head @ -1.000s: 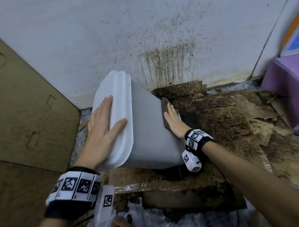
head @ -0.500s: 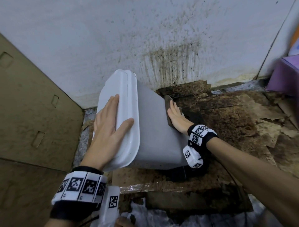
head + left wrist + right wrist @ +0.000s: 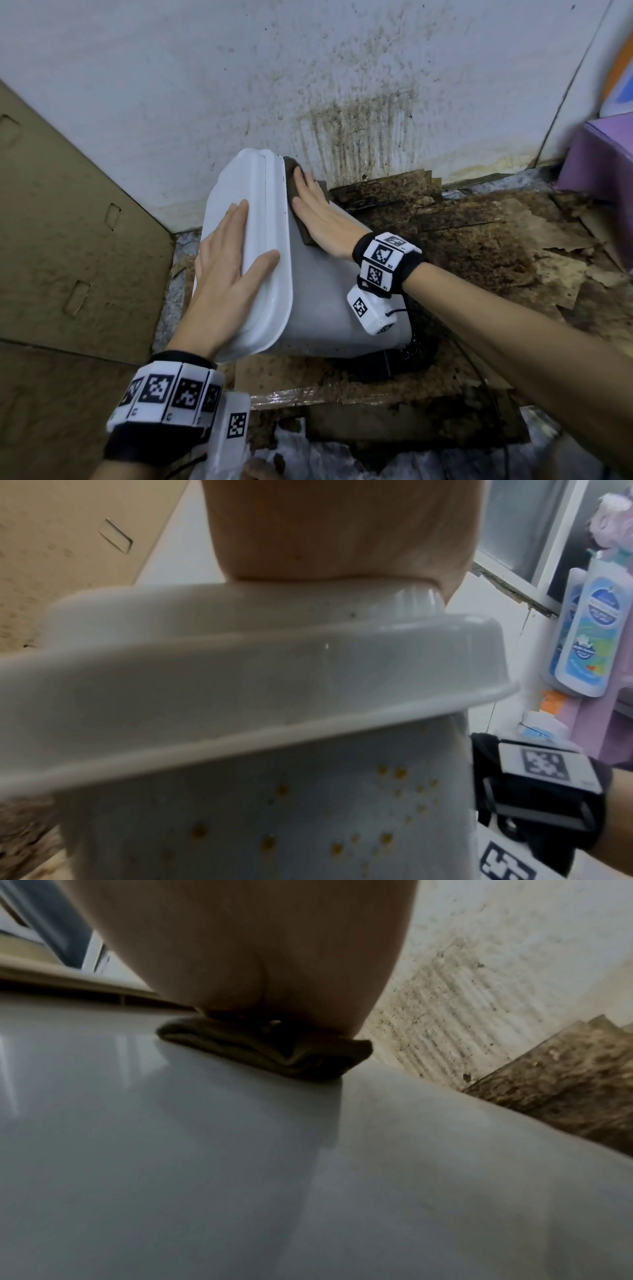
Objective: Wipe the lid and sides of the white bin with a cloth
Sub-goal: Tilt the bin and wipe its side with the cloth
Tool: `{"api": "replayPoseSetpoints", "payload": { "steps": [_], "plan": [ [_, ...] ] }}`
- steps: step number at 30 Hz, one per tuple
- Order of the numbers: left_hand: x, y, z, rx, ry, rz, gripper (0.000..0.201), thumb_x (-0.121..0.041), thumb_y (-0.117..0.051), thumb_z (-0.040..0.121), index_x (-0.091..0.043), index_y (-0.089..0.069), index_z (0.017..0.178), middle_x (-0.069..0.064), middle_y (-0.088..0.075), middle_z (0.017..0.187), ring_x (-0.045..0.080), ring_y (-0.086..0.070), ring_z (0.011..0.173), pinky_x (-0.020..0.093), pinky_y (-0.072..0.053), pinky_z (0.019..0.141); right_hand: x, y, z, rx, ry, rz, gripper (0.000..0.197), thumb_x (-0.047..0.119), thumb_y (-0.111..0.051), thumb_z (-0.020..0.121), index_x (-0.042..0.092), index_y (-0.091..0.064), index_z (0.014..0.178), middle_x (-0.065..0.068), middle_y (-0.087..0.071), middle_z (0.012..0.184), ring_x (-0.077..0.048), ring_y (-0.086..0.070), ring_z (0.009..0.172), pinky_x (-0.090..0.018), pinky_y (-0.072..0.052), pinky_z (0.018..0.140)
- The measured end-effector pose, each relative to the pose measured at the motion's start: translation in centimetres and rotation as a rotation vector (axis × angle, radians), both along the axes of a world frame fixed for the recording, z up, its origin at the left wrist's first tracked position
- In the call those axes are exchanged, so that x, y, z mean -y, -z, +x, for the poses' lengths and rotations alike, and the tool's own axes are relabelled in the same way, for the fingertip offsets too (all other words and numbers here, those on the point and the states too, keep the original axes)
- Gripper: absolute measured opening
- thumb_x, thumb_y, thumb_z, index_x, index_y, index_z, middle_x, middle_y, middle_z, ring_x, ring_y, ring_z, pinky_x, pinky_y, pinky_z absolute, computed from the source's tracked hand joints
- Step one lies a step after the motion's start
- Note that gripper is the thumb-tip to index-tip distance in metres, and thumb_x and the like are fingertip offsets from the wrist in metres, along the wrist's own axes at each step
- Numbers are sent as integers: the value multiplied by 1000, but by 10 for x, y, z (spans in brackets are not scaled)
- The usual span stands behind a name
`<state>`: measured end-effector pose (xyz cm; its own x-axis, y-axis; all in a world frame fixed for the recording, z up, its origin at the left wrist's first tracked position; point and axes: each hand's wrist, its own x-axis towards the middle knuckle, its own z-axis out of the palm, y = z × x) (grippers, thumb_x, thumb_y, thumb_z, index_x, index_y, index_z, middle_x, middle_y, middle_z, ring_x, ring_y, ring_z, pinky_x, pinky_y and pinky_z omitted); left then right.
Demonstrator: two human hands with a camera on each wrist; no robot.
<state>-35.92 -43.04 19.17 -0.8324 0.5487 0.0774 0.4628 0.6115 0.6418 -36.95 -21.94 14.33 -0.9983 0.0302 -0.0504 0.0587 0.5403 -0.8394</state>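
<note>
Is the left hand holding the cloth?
No, the left hand rests flat on the lid; the right hand presses the cloth.

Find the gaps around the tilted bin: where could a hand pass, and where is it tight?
Open floor lies right of the bin, across the stained boards toward the purple box. It is tight on the left, between the lid and the cardboard, and behind, where the cloth nears the wall.

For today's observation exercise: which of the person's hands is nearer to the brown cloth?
Right. The right hand presses flat on the cloth against the bin's side; the left hand rests on the lid, apart from the cloth.
</note>
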Motion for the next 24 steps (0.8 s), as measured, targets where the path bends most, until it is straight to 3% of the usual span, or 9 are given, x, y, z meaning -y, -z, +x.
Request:
{"api": "replayPoseSetpoints", "payload": {
  "steps": [4,6,8,13,17,20,24],
  "plan": [
    [-3,0,1,-7,-1,8,84,-70,-39,85,-42,-14,160,-21,-13,168,-10,-7,145,34,-8,121,-6,24,9,-52,21,22,56,23,-18,112,7,11,157,-8,14,168,-20,16,155,-35,6,126],
    [-2,-1,1,-1,-6,14,84,-70,-39,85,-42,-15,161,-21,-13,168,-9,-8,146,34,-8,122,-10,43,17,-29,69,3,58,29,-19,112,12,12,158,-2,16,167,-15,17,154,-35,7,126],
    [-1,-1,1,10,-11,18,83,-70,-39,85,-43,-15,160,-22,-13,168,-8,-8,147,38,-8,124,-16,61,30,42,124,-19,57,31,-18,112,15,11,159,6,17,165,-8,19,151,-30,12,124],
    [1,0,0,14,-19,18,82,-68,-40,86,-42,-16,160,-21,-15,167,-12,-8,143,40,-8,125,-39,96,63,321,221,-119,59,40,-14,111,21,14,159,5,19,167,-9,18,153,-25,11,118],
    [-1,-1,1,9,-19,21,84,-70,-38,84,-42,-16,160,-20,-15,168,-8,-9,145,39,-7,124,-39,104,74,365,279,-184,59,41,-14,110,21,13,159,6,19,167,-10,17,154,-32,7,122],
    [-1,-1,1,10,-17,18,83,-69,-39,85,-43,-15,160,-21,-14,167,-14,-8,141,39,-7,124,-30,99,74,357,291,-149,58,38,-12,111,19,14,159,3,20,167,-13,20,153,-38,9,124],
    [-2,0,0,0,-18,8,82,-68,-39,86,-42,-15,160,-21,-14,168,-14,-7,141,38,-7,124,-8,78,81,292,265,-111,56,33,-9,111,18,15,159,4,19,167,-15,20,153,-36,10,122]
  ]
}}
